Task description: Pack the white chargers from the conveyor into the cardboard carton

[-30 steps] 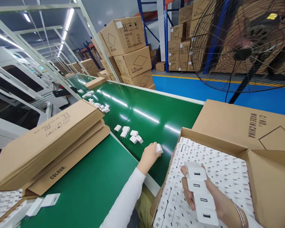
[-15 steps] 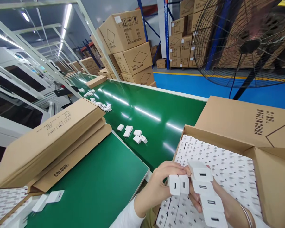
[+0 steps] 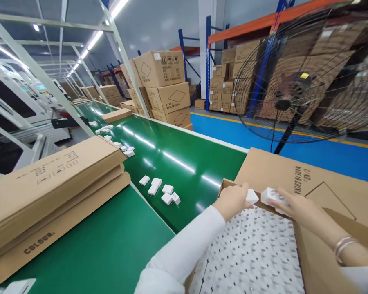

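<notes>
My left hand (image 3: 233, 201) is closed at the far left corner of an open carton (image 3: 299, 245). A white USB wall charger (image 3: 252, 197) sticks out from its fingers. To its right, my right hand (image 3: 290, 204) grips a short row of white USB chargers (image 3: 268, 195) above the carton's far edge; how many is hidden by the fingers. Below both hands, tightly packed chargers (image 3: 260, 249) fill the carton in rows, metal prongs facing up.
Loose chargers (image 3: 155, 185) lie on the green conveyor belt (image 3: 184, 139). Folded cartons (image 3: 61, 175) are stacked at left. A flap (image 3: 294, 175) spreads beyond the open carton. A large fan (image 3: 282, 102) stands behind, and boxes (image 3: 168, 90) are piled across the belt.
Both hands have moved away from me to the carton's far edge, carrying chargers. The row in the right hand has turned, so its USB ports no longer face me. The view has tilted upward.
</notes>
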### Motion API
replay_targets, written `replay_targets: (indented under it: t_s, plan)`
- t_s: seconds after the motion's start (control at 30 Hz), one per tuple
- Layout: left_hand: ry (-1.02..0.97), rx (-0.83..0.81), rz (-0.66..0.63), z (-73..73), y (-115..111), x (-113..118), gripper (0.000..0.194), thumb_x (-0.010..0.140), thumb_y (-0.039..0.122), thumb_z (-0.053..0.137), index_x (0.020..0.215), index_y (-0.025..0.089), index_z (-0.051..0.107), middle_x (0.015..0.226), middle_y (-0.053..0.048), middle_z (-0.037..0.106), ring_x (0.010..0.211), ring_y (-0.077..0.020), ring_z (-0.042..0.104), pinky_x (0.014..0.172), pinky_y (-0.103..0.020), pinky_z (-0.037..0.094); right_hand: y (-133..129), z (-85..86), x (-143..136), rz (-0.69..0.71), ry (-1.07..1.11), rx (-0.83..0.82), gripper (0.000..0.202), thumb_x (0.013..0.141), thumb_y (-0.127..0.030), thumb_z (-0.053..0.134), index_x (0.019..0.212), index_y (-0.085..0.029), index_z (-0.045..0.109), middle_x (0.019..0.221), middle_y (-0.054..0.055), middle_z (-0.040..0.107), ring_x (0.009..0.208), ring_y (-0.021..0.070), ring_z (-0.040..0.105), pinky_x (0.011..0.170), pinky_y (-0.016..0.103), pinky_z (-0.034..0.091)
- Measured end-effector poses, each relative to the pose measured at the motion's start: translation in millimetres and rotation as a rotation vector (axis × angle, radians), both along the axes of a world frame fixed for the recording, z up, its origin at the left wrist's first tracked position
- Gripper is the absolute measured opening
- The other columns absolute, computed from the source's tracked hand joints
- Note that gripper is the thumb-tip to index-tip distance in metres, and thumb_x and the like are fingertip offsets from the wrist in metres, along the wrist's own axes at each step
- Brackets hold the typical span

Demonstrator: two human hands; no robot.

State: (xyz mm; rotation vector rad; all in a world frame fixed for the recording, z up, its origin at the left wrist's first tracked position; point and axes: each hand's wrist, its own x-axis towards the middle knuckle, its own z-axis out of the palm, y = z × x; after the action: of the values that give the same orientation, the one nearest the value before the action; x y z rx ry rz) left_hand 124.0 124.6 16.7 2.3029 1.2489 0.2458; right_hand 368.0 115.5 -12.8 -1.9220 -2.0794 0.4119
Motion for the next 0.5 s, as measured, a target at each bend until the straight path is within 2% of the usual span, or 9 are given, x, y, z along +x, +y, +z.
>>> replay_targets:
  t_s: [0.1, 0.17, 0.23, 0.33, 0.43, 0.5]
  plan:
    - [0.189, 0.217, 0.015, -15.8, 20, 33, 0.033, 0.078, 0.029, 0.062, 0.106, 0.016, 0.051, 0.099, -0.011, 0.060, 0.092, -0.0263, 0.058, 0.072, -0.033, 0.048, 1, -16.3, 3, 0.007, -0.187, 0.100, 0.052, 0.079, -0.065, 0.039, 0.108, -0.024, 0.055, 0.074, 0.012, 0.065, 0.065, 0.0346, 0.059, 0.049, 0.038, 0.032]
    - [0.236, 0.267, 0.023, -22.0, 22, 46, 0.023, 0.079, 0.015, 0.055, 0.101, 0.017, 0.053, 0.101, -0.011, 0.057, 0.097, -0.0255, 0.055, 0.071, -0.031, 0.049, -5, -27.4, 1, 0.023, -0.283, 0.169, 0.048, 0.084, -0.062, 0.032, 0.105, -0.025, 0.054, 0.083, 0.010, 0.064, 0.069, 0.0316, 0.059, 0.047, 0.033, 0.030]
    - [0.242, 0.270, 0.025, -24.7, 20, 53, 0.024, 0.078, 0.007, 0.050, 0.099, 0.017, 0.055, 0.104, -0.012, 0.054, 0.100, -0.0257, 0.053, 0.068, -0.030, 0.049, -12, -35.6, -3, 0.026, -0.363, 0.227, 0.049, 0.088, -0.061, 0.024, 0.103, -0.024, 0.054, 0.088, 0.010, 0.062, 0.071, 0.0283, 0.059, 0.045, 0.030, 0.027]
    - [0.236, 0.257, 0.037, -25.5, 16, 59, 0.025, 0.079, 0.006, 0.046, 0.099, 0.016, 0.055, 0.107, -0.012, 0.048, 0.101, -0.0261, 0.050, 0.064, -0.029, 0.051, -19, -41.5, -9, 0.012, -0.464, 0.292, 0.056, 0.090, -0.058, 0.014, 0.103, -0.022, 0.054, 0.084, 0.010, 0.059, 0.072, 0.0262, 0.057, 0.042, 0.028, 0.022]
    - [0.231, 0.228, 0.048, -27.1, 14, 64, 0.024, 0.080, 0.009, 0.044, 0.101, 0.016, 0.055, 0.110, -0.013, 0.045, 0.102, -0.0263, 0.049, 0.067, -0.031, 0.052, -23, -42.3, -16, 0.019, -0.533, 0.320, 0.054, 0.091, -0.056, 0.016, 0.103, -0.022, 0.056, 0.084, 0.010, 0.058, 0.072, 0.0250, 0.056, 0.040, 0.027, 0.020]
    - [0.228, 0.202, 0.059, -30.6, 16, 68, 0.026, 0.081, 0.010, 0.043, 0.102, 0.017, 0.055, 0.113, -0.013, 0.044, 0.104, -0.0261, 0.048, 0.070, -0.031, 0.052, -25, -42.4, -20, 0.030, -0.559, 0.323, 0.051, 0.092, -0.053, 0.018, 0.104, -0.023, 0.056, 0.087, 0.010, 0.059, 0.072, 0.0246, 0.057, 0.040, 0.027, 0.024]
